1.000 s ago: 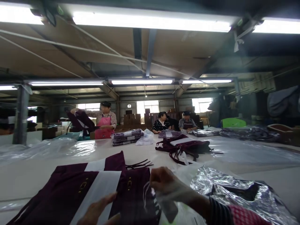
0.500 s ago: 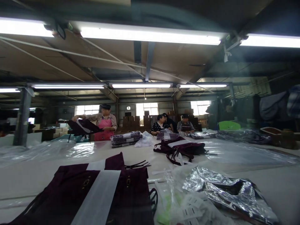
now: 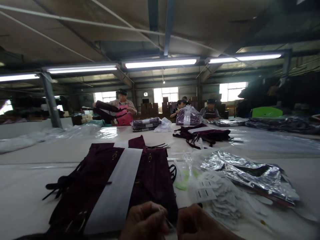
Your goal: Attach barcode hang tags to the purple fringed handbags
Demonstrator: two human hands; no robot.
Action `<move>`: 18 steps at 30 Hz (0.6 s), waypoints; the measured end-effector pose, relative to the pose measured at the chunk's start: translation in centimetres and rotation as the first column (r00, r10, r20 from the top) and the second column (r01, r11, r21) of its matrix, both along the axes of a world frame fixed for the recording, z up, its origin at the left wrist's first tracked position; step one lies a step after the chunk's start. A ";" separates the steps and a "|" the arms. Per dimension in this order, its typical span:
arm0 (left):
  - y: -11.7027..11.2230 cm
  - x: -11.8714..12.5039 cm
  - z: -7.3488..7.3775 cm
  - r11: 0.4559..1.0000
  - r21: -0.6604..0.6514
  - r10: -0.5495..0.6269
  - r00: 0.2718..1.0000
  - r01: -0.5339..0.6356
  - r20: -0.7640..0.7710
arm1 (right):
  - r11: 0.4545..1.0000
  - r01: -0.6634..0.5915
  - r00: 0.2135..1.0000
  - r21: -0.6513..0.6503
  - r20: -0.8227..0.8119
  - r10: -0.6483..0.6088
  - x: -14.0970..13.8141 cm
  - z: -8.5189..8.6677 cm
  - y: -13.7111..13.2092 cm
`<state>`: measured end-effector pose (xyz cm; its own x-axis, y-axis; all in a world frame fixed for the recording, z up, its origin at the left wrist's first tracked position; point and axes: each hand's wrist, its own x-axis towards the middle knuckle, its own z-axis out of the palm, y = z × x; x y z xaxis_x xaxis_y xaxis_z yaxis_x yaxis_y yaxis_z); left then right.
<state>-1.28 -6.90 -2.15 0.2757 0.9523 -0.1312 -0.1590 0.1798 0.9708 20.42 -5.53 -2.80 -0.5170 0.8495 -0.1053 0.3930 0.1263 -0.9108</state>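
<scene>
Our left hand (image 3: 143,221) and right hand (image 3: 197,224) sit close together at the bottom edge of the view, a thin strand (image 3: 167,218) running between them; the fingertips are hidden, so we cannot tell whether either clamps it. Just ahead, on the white-covered table (image 3: 30,173), lies a pair of dark plum fabric bags (image 3: 153,180), already wrapped by a white paper band (image 3: 112,190). To the right, barcode swing tags (image 3: 222,196) lie heaped loose, none visibly attached yet, beside a crumpled silver foil bag (image 3: 247,170). Farther along lies another banded plum bag (image 3: 202,134); left of it, a stack of packed bundles (image 3: 146,124).
</scene>
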 end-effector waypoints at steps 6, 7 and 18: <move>-0.3 0.3 1.2 0.997 0.003 0.075 0.997 -0.075 -0.013 | 0.999 -0.015 0.979 -0.052 -0.203 0.004 -0.3 0.6 -0.4; -0.3 0.4 1.2 0.997 0.028 0.078 0.996 -0.077 -0.040 | 0.997 -0.024 0.969 -0.067 -0.248 0.006 -0.6 0.8 -0.4; -2.5 -0.2 0.2 0.995 0.095 0.016 0.956 0.012 -0.294 | 0.924 -0.156 0.895 -0.349 -0.445 -0.017 -2.8 0.0 -0.6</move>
<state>-1.52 -9.37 -1.99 0.2365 0.9648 -0.1153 0.1355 0.0847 0.9871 17.62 -6.17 -2.84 -0.6394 0.7534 -0.1535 -0.0475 -0.2380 -0.9701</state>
